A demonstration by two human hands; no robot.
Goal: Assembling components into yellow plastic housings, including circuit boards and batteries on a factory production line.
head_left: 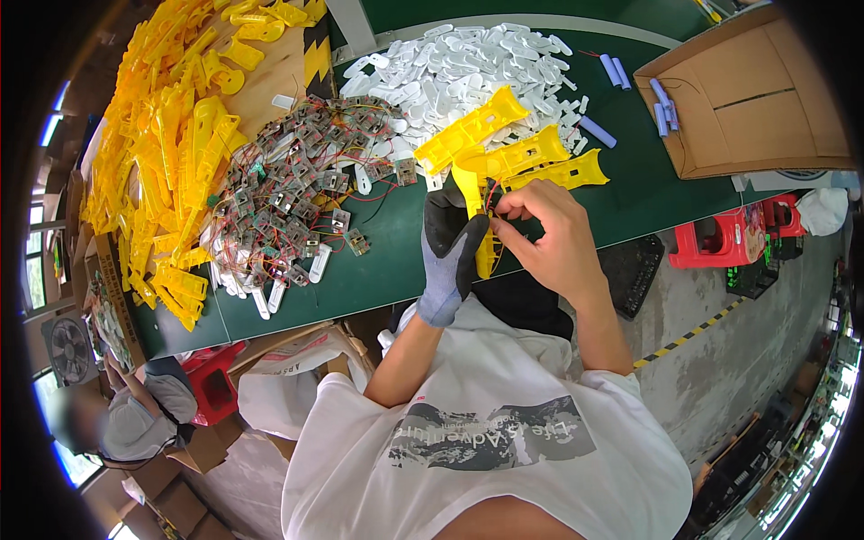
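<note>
A: Above the green tabletop (393,263), what's held?
B: Long yellow plastic shell (471,186), gripped by the grey-black gloved left hand (450,252). Bare right hand (553,236) narrow at thin dark wires (491,195); can't tell if pinched.
A: Doing it well?
B: Probably steady shell, light touch, no tugging.

head cam, L fisheye | looks dn @ hands (555,241) + green bench (391,256) | close rng, wide FOV

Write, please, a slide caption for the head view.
Gloved left grip holds a yellow plastic shell, bare right grip close beside it, near piled white pieces.
</note>
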